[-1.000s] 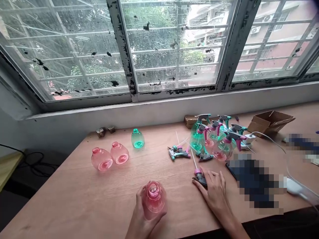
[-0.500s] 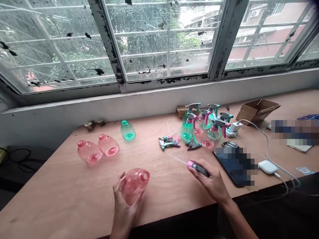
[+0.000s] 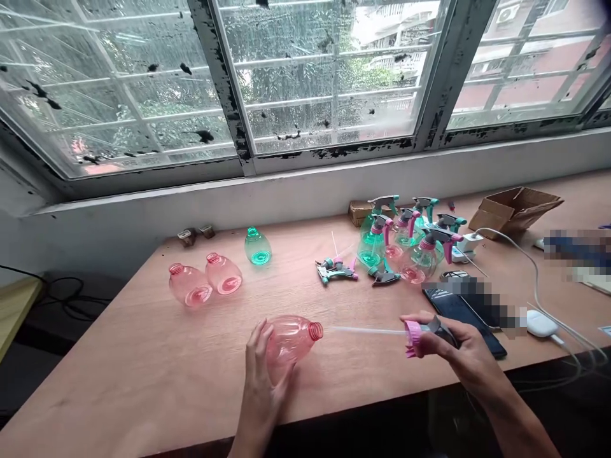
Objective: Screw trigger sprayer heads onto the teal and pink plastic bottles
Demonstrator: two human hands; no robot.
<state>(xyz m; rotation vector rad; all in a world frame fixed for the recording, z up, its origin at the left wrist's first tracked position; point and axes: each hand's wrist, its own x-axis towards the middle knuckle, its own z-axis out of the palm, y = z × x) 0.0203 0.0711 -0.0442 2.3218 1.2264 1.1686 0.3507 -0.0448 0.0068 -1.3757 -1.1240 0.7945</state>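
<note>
My left hand (image 3: 267,369) is wrapped round a clear pink bottle (image 3: 291,340), tilted so its open threaded neck points right. In my right hand (image 3: 458,350) is a spray nozzle (image 3: 413,337) with a pink collar and a grey head. Its thin clear dip tube (image 3: 367,329) points left, the tip just short of the bottle's mouth and apart from it. Two more open pink bottles (image 3: 191,284) stand at the left, with an open green bottle (image 3: 258,247) behind them. Several loose spray heads (image 3: 336,270) lie in the middle of the table.
Several bottles with sprayers fitted (image 3: 424,261) stand together at the back right. Beside them are an open cardboard box (image 3: 513,213) and a white plug adapter with cables. A dark phone (image 3: 491,340) lies by my right hand, near a white case (image 3: 540,323). The wooden table (image 3: 119,369) ends in front of me.
My left hand has turned the pink bottle so its neck faces right. My right hand has swung the nozzle level, its tube now pointing at the bottle's mouth. The view has shifted slightly.
</note>
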